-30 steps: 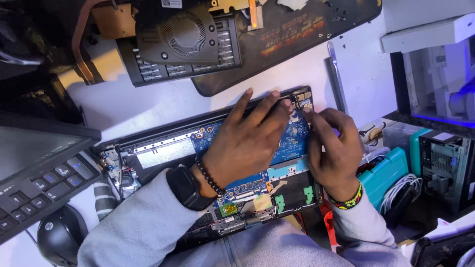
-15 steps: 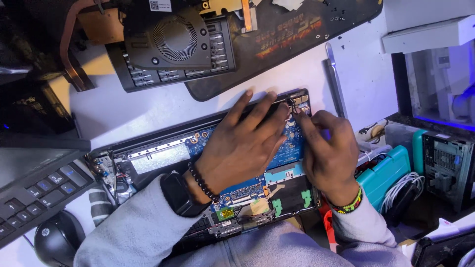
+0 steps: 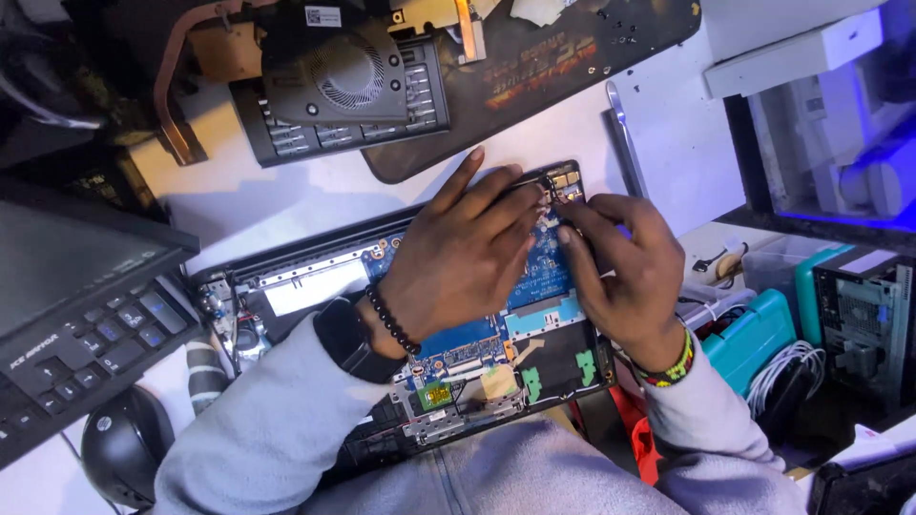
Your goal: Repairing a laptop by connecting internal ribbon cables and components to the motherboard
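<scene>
At the far corner of the open laptop (image 3: pixel 315 286)
Your left hand (image 3: pixel 458 253) rests flat; your right hand (image 3: pixel 620 272) pinches a small part on the blue board (image 3: pixel 544 277), and a slip may bend it.

A small white rectangular label (image 3: pixel 324 16) with black printed marks is seen on the dark fan assembly at the top of the tabletop. A dark, unlit monitor screen (image 3: pixel 67 257) is set at the left edge, above a black keyboard. A teal plastic case (image 3: pixel 749 339) is placed at the right
</scene>
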